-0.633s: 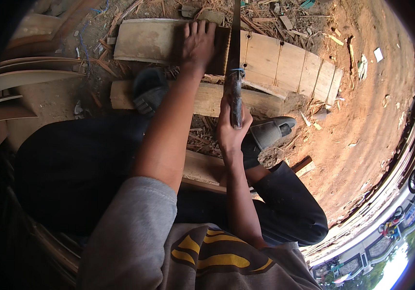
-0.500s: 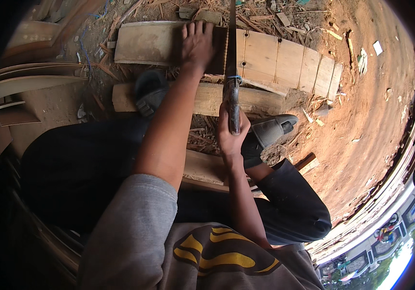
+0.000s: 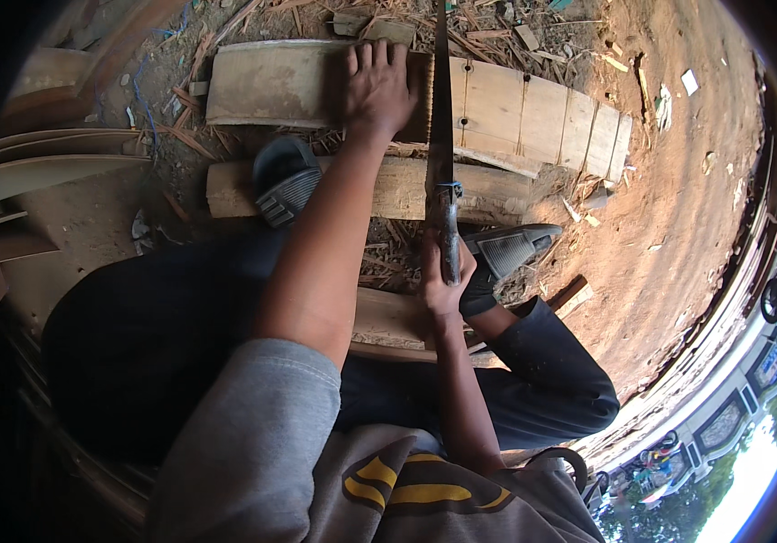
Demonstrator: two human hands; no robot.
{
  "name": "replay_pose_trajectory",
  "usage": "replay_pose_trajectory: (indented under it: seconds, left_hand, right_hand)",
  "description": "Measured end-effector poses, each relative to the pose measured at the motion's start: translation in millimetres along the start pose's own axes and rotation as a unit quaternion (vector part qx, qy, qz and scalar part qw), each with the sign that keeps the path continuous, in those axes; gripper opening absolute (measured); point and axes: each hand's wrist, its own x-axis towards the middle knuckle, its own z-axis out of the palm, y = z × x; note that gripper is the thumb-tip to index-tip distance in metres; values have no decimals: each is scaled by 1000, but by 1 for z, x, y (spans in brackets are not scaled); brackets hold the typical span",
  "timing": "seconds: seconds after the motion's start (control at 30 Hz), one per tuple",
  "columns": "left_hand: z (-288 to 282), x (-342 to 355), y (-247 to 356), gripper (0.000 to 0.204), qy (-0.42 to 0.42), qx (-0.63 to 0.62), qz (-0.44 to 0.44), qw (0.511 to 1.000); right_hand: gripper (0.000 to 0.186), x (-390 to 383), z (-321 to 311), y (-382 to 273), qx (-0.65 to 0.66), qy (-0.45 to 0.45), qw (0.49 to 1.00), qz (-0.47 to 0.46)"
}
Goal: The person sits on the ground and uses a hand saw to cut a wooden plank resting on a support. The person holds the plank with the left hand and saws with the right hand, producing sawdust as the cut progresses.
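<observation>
A handsaw (image 3: 440, 136) stands on edge across a pale wooden board (image 3: 533, 113), its blade running from the board's far edge back toward the person. Compared with half a second ago, the blade reaches farther across the board, toward twelve o'clock, and the handle sits closer to the wood, so this looks like a forward stroke of a cut under way. The right hand (image 3: 443, 276) is clenched around the saw's handle, at six o'clock from the board. The left hand (image 3: 377, 83) presses flat, fingers spread, on the board just at nine o'clock of the blade, as before. Beneath lies a thicker wooden beam (image 3: 388, 188), with one sandalled foot (image 3: 281, 179) on it and the other (image 3: 504, 253) beside it. Wood scraps (image 3: 533, 36) litter the bare reddish dirt (image 3: 678, 217) at three o'clock.
</observation>
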Motion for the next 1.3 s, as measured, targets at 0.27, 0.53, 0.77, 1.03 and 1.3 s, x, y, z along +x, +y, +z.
replay_pose_trajectory:
  seconds: [0.27, 0.53, 0.77, 1.03, 1.3]
  left_hand:
    - [16, -2, -6, 44, -1, 9, 10, 1000]
    - [22, 0, -9, 35, 18, 26, 16, 999]
    - [2, 4, -2, 44, -96, 1, -14, 995]
    - [22, 1, -7, 42, -63, 36, 20, 997]
    - [7, 2, -3, 38, -44, -5, 2, 999]
  right_hand:
    - [16, 23, 8, -14, 21, -4, 997, 80]
    - [14, 23, 13, -23, 8, -9, 994, 113]
    - [14, -17, 1, -14, -30, -11, 999, -7]
    - [12, 34, 21, -24, -27, -7, 997, 68]
    - [14, 16, 15, -24, 1, 6, 999, 35]
